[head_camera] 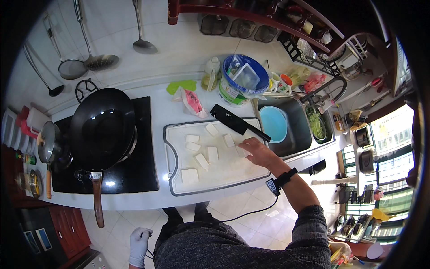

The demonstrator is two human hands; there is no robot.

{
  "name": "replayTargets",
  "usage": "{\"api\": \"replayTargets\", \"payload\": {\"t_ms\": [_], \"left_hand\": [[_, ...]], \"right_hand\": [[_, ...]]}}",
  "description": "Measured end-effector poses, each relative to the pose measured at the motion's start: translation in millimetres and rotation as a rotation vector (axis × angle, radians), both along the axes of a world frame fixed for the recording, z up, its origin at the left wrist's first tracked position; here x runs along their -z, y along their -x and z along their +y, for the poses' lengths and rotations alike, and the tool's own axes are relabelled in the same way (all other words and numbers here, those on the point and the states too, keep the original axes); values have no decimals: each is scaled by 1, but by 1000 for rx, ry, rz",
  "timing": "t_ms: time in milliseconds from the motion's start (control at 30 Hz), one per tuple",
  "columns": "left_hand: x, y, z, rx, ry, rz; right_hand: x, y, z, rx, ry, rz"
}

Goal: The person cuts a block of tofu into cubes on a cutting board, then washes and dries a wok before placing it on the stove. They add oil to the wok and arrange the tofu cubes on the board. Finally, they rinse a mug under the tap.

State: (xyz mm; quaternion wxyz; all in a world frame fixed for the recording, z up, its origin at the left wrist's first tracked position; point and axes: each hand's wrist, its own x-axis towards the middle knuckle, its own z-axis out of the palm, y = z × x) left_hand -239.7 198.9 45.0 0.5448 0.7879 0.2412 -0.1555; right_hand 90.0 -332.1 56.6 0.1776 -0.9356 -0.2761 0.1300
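My bare right hand (257, 151) reaches over the right part of a white cutting board (228, 181), its fingers at a white tofu-like block (241, 152) that they partly cover. Whether they grip it or only touch it cannot be told. Several more white blocks lie spread over the board, among them a thick one (189, 176) at the lower left and one (229, 140) just left of my hand. A black cleaver (235, 121) lies across the board's upper right edge. My left hand (139, 245), in a white glove, hangs below the counter with its fingers curled, away from the board.
A black wok (102, 127) sits on the black cooktop (144, 161) at left, its handle jutting past the counter edge. Behind the board are a lined bucket (235, 90), an oil bottle (211, 75) and a wrapped pink package (193, 101). The sink at right holds a blue basin (273, 124).
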Motion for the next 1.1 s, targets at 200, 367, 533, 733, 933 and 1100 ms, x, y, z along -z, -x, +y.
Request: {"api": "replayTargets", "payload": {"t_ms": [200,367,533,733,933,1100], "left_hand": [[4,3,2,7,-22,10],[1,2,3,18,-4,3],[3,3,7,42,-32,-7],[6,0,8,42,1,-20],[-1,-4,12,38,-7,-10],[-3,-4,14,93,-56,-17]], "right_hand": [[-1,-1,-6,153,-171,-7],[-21,0,0,342,-224,92],[-28,27,32,240,-248,108],[1,71,93,108,-169,83],[14,87,118,99,-104,98],[12,80,118,115,-20,45]]}}
